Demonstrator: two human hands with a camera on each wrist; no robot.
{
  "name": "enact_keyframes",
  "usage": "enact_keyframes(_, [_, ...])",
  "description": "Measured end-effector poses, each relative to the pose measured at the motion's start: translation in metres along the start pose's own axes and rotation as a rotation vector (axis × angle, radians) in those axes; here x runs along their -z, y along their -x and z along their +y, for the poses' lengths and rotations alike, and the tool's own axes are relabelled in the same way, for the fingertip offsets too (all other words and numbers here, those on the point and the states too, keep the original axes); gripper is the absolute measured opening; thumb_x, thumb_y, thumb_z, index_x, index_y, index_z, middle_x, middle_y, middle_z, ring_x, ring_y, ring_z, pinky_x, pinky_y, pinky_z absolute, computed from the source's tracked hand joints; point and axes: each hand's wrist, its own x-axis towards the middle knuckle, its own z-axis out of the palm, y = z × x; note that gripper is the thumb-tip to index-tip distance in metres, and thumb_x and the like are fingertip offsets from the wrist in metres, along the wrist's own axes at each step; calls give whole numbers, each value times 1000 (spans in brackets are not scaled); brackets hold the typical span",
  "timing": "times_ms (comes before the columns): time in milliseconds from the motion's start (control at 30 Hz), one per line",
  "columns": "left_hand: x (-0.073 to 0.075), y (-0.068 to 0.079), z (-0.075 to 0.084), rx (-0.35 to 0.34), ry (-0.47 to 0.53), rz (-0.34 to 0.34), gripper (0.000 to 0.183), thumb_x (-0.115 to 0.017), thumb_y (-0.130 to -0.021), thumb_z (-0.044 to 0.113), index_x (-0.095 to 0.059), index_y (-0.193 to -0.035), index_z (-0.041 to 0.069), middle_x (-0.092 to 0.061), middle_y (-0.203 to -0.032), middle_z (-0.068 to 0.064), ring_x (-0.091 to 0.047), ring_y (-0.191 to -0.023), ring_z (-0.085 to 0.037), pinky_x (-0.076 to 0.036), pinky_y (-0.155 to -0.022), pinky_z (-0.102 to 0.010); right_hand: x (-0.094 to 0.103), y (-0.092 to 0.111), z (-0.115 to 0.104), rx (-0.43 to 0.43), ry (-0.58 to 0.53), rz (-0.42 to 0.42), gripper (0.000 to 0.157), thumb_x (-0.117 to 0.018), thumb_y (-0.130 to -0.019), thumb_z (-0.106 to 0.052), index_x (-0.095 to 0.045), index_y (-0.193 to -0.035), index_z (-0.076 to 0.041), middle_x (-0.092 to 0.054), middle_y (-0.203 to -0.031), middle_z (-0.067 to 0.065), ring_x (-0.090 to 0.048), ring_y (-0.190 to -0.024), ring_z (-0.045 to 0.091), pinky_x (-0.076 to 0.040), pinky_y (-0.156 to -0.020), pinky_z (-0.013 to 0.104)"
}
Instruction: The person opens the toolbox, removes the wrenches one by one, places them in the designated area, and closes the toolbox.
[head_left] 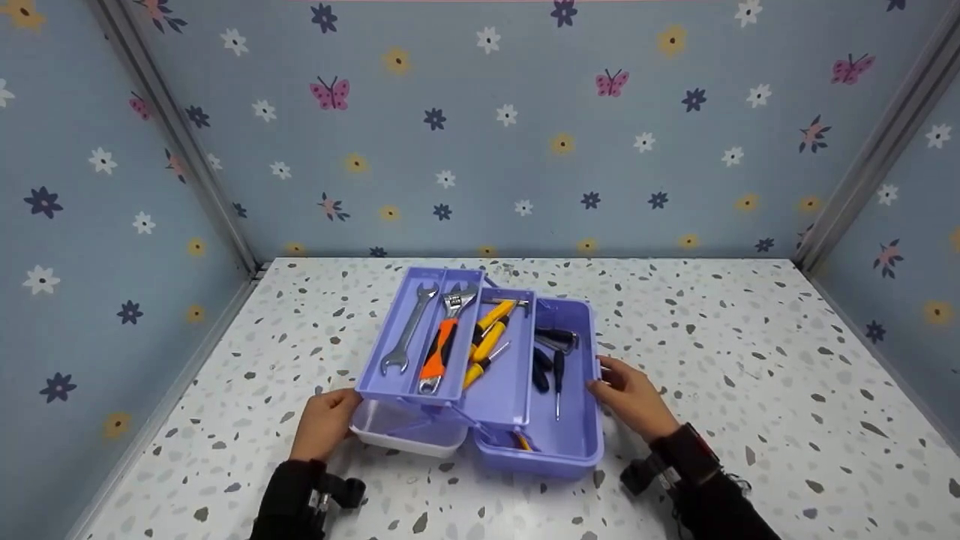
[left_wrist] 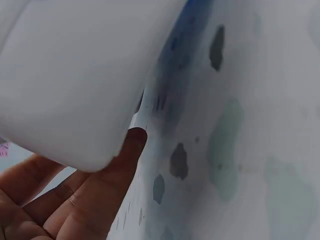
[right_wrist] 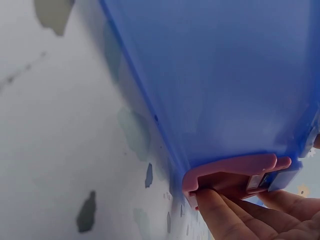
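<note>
A purple toolbox (head_left: 540, 466) stands on the table with its stepped trays spread to the left. Beneath the upper tray (head_left: 377, 352) sits its whitish lid half (head_left: 409, 444). My left hand (head_left: 324, 424) holds that lid half at its left end; in the left wrist view, fingers reach round the lid's rounded corner (left_wrist: 92, 162). On the opposite side my right hand (head_left: 637, 397) grips the box wall, thumb near the rim, fingertips under the pink latch (right_wrist: 232, 166). An open-ended wrench (head_left: 410, 330) and an orange-handled adjustable wrench (head_left: 439, 356) lie in the upper tray.
Several yellow-handled tools (head_left: 489, 339) lie in the middle tray. Black-handled tools, among them a screwdriver (head_left: 559, 367), rest in the deep compartment. The speckled table (head_left: 750, 375) is bordered by flower-patterned panels (head_left: 517, 150) at the back and both sides.
</note>
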Motion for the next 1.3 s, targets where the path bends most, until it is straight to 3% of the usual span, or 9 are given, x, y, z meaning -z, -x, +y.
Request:
enact_keyframes(100, [0, -2, -1, -53, -129, 17, 31, -52, -93, 11, -54, -63, 6, -48, -59, 3, -48, -58, -11, -40, -53, -22, 0, 0, 0, -5, -7, -2, 54, -63, -91, -12, -47, -140, 2, -58, -133, 27, -60, -120, 34, -53, -97, 38])
enact_keyframes(200, [0, -2, -2, -86, -193, 20, 31, -52, -93, 10, -55, -62, 6, -43, -56, 5, -43, -56, -12, -34, -53, -24, 0, 0, 1, -10, -10, -5, 54, -63, -91, -12, -46, -141, 2, -57, -134, 27, -60, -119, 34, -53, -97, 38])
enact_keyframes(400, [3, 1, -2, -78, -223, 13, 25, -55, -95, 13, -75, -91, -1, -67, -75, -7, -55, -69, -14, -42, -62, -27, 0, 1, 0, 0, -14, -10, 54, -63, -91, -11, -47, -141, 3, -58, -133, 27, -61, -119, 34, -54, -96, 37])
enact_keyframes(500, [4, 2, 1, -67, -243, -9, 28, -56, -97, 18, -74, -103, -2, -73, -89, -14, -60, -76, -16, -45, -66, -29, 0, 1, 0, 2, -19, -13, 54, -62, -91, -11, -46, -141, 3, -57, -135, 28, -59, -121, 35, -53, -97, 37])
enact_keyframes(633, [6, 5, 11, -61, -227, -14, 33, -53, -98, 18, -68, -118, -3, -71, -109, -20, -66, -94, -28, -52, -81, -38, 0, 2, -1, -6, -22, -15, 55, -62, -91, -11, -45, -141, 3, -55, -136, 28, -58, -123, 36, -52, -99, 37])
enact_keyframes(767, [11, 8, 33, -97, -181, 62, 39, -53, -99, 21, -58, -133, 1, -65, -124, -21, -62, -114, -36, -49, -97, -46, 1, 2, -1, -5, -24, -16, 54, -62, -91, -10, -45, -141, 3, -56, -135, 28, -60, -120, 33, -54, -92, 29])
enact_keyframes(933, [19, 12, 76, -219, -173, 118, 47, -59, -97, 21, -51, -139, 3, -62, -130, -20, -61, -116, -35, -49, -98, -45, 3, 2, 0, -7, -24, -22, 55, -62, -91, -9, -45, -142, 3, -57, -134, 27, -61, -117, 31, -53, -88, 25])
enact_keyframes(1100, [16, 9, 121, -341, -270, 47, 48, -61, -96, 18, -50, -139, 0, -60, -132, -21, -59, -118, -36, -49, -99, -46, 4, 2, -1, -4, 16, -18, 55, -62, -91, -12, -45, -142, 2, -57, -135, 27, -61, -118, 33, -54, -94, 33])
enact_keyframes(1300, [5, -7, 158, -373, -506, -75, 49, -61, -95, 22, -52, -137, -2, -61, -129, -24, -62, -112, -39, -50, -96, -50, 3, 4, -3, -3, 33, -22, 56, -63, -92, -15, -45, -142, 1, -56, -136, 26, -58, -122, 35, -51, -100, 41])
